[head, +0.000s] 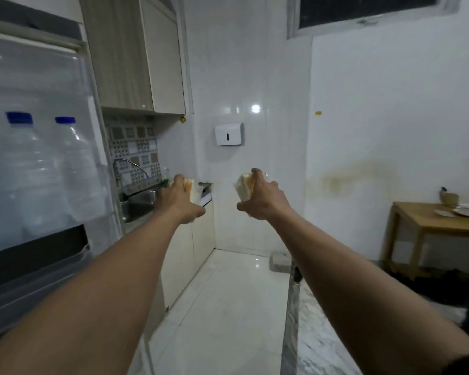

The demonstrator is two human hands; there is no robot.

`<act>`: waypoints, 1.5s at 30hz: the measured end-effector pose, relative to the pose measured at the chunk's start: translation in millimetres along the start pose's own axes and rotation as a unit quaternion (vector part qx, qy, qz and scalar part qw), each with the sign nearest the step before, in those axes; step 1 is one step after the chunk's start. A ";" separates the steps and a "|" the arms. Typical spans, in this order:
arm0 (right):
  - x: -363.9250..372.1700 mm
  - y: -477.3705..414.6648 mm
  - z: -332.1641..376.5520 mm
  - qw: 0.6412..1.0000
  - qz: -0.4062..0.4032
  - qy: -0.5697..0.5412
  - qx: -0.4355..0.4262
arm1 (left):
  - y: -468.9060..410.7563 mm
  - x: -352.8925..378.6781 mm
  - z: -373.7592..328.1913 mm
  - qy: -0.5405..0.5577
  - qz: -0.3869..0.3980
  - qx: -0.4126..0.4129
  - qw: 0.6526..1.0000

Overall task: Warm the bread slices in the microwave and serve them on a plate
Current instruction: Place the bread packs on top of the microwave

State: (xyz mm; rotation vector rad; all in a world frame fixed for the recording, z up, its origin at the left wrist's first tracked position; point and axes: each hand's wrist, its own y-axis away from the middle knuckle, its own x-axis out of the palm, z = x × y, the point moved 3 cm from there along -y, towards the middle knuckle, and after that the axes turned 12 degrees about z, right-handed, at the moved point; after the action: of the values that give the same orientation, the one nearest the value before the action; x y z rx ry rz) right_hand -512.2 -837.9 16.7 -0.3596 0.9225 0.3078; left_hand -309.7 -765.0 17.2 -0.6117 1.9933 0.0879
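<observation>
Both my arms are stretched out in front of me at chest height. My left hand (179,199) grips a pale bread slice (192,188) in what looks like clear wrapping, held upright. My right hand (260,198) grips another bread slice (243,188), also wrapped in thin plastic. The two hands are apart, with a gap of wall between them. Small plates (466,211) lie on a wooden table (428,221) at the far right. No microwave shows in this view.
An open fridge door (38,158) with two blue-capped bottles stands at my left. Beyond it are a steel sink (138,209) with a tap, upper cabinets (136,55) and a wall dispenser (228,133). A marble counter edge (291,307) runs along my right; white floor lies between.
</observation>
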 end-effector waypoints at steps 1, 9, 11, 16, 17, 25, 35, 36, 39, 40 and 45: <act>-1.3 -15.9 -6.4 1.000 -0.002 0.000 -0.003 | -15.3 6.9 -5.8 0.006 0.001 0.003 1.000; 15.7 -140.3 -45.4 1.000 0.016 0.000 0.004 | -137.4 58.0 -15.6 0.021 0.023 -0.016 0.999; 23.2 -176.2 -48.8 1.000 0.022 0.003 -0.001 | -171.8 66.5 -11.4 0.025 0.019 -0.024 0.999; 46.4 -261.7 -49.3 0.999 0.024 0.008 -0.023 | -256.8 80.6 9.8 0.035 -0.007 -0.036 0.999; 51.2 -281.4 -47.5 0.999 0.026 0.010 -0.028 | -275.4 81.7 14.7 0.031 -0.011 -0.039 0.999; 93.7 -424.0 -26.3 0.995 0.051 -0.003 -0.081 | -398.7 87.0 58.9 0.036 -0.040 -0.099 0.994; 167.9 -578.6 15.7 0.972 0.122 -0.042 -0.199 | -497.7 81.1 125.1 -0.007 -0.082 -0.209 0.974; 174.5 -590.8 21.7 0.969 0.130 -0.047 -0.204 | -504.3 78.7 130.4 -0.007 -0.092 -0.220 0.971; 192.9 -626.5 41.7 0.959 0.165 -0.053 -0.224 | -522.2 72.1 145.5 -0.004 -0.113 -0.259 0.959; 199.2 -639.8 48.8 0.955 0.177 -0.052 -0.234 | -527.9 69.5 150.6 -0.003 -0.123 -0.274 0.954; 230.1 -685.4 84.5 0.935 0.209 -0.053 -0.282 | -543.2 53.5 176.6 -0.017 -0.151 -0.334 0.930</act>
State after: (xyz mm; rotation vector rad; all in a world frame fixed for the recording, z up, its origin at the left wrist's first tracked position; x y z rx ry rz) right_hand -42.0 -1393.0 -8.8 -0.6657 0.7865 0.9862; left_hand 61.3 -1201.9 -9.1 -1.3327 1.7915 0.6010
